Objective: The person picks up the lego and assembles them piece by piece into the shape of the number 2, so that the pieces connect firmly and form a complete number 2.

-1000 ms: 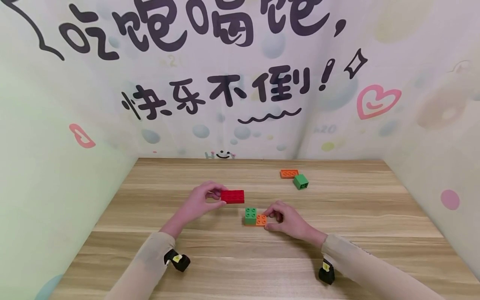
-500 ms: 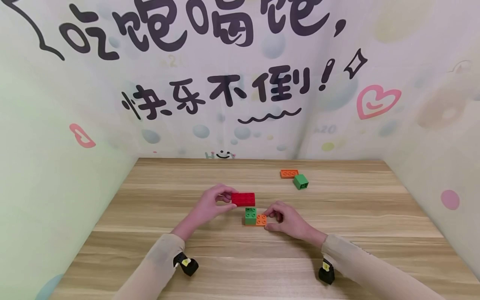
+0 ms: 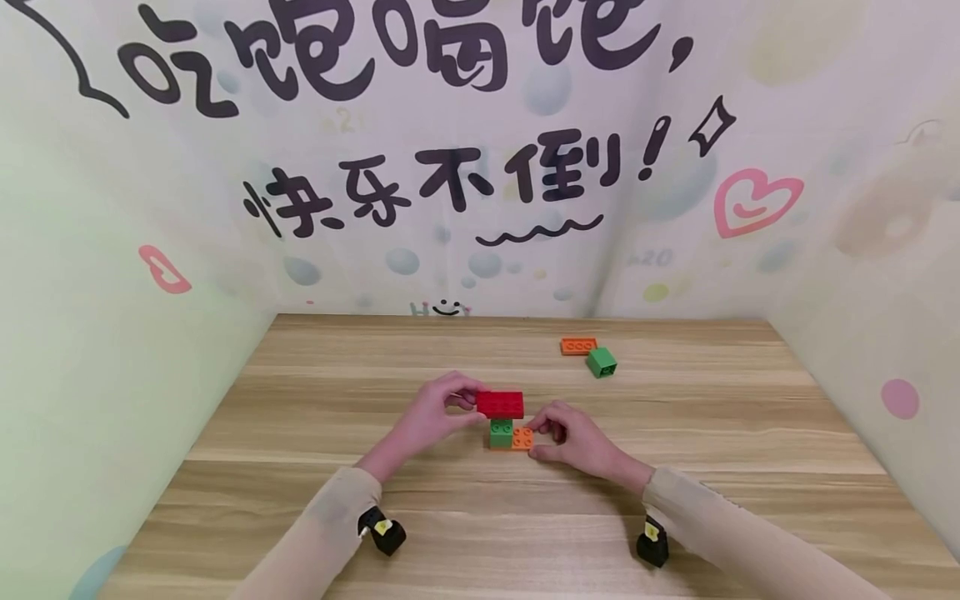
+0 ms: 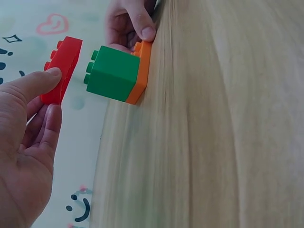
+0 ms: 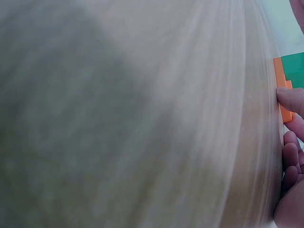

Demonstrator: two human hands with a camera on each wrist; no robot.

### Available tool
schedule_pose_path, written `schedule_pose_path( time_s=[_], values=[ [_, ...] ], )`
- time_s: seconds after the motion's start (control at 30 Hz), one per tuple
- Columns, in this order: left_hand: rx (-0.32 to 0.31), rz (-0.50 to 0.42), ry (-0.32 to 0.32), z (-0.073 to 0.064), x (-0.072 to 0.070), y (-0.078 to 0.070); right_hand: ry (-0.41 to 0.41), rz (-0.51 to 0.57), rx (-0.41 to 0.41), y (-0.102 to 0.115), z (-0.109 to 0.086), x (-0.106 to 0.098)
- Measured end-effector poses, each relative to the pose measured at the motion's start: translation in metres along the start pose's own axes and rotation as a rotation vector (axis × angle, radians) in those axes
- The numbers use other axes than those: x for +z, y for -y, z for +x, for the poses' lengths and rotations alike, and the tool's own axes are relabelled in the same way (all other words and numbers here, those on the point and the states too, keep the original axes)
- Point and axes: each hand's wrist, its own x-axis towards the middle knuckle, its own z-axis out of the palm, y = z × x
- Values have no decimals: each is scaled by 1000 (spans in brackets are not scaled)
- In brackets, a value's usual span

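My left hand (image 3: 438, 412) pinches a red toy building brick (image 3: 500, 405) by its left end, studs up. In the left wrist view a gap shows between this red brick (image 4: 64, 61) and the green brick (image 4: 114, 73) below it. That green brick (image 3: 501, 434) sits on the left part of a flat orange brick (image 3: 522, 438) on the table, whose studs show on the right. My right hand (image 3: 577, 442) holds the right end of the orange brick between thumb and finger. In the right wrist view the thumb (image 5: 290, 99) lies against the orange brick (image 5: 279, 76).
Farther back on the wooden table (image 3: 337, 358) lie another orange brick (image 3: 578, 346), its hollow underside showing, and a second green brick (image 3: 602, 362) tipped over. A printed cloth wall (image 3: 450, 267) stands behind the table, with pale walls at both sides.
My left hand has carried the red brick to the right, and it now covers part of the green brick in the head view. My right hand has stayed on the orange brick.
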Motion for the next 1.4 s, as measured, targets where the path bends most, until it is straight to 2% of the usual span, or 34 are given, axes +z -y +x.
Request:
schedule_pose_path(
  time_s=[0.47, 1.4],
  values=[
    [19, -7, 8, 1, 8, 0, -7, 11, -11, -1, 0, -1],
    [-41, -4, 11, -3, 22, 4, -2, 5, 0, 2, 0, -1]
  ],
)
